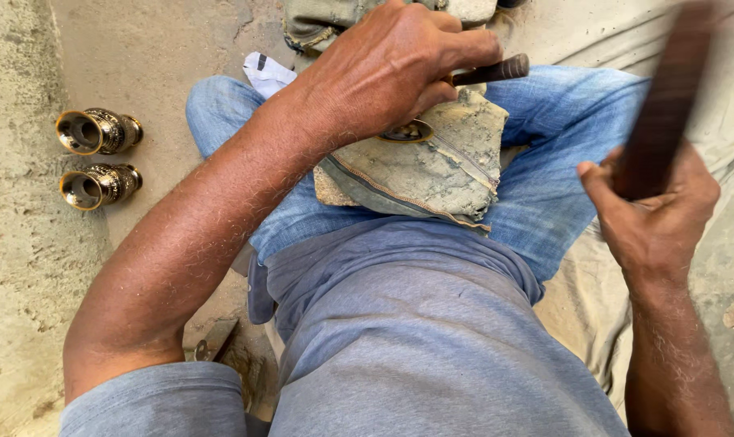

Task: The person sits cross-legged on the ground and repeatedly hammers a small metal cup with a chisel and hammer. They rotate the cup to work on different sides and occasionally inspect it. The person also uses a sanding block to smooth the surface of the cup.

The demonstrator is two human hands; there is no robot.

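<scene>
My left hand (391, 69) is closed around a dark rod-like punch tool (490, 71) and presses a small brass piece (407, 132) onto a dusty padded cushion (431, 170) resting on my lap. My right hand (658, 214) grips a dark wooden stick (666, 97), raised and blurred, to the right of the cushion. Most of the brass piece is hidden under my left hand.
Two engraved brass vessels (98, 131) (99, 185) lie on their sides on the dusty floor at the left. A scrap of white paper (267, 74) lies by my knee. Dusty cloth (593, 307) covers the ground at the right.
</scene>
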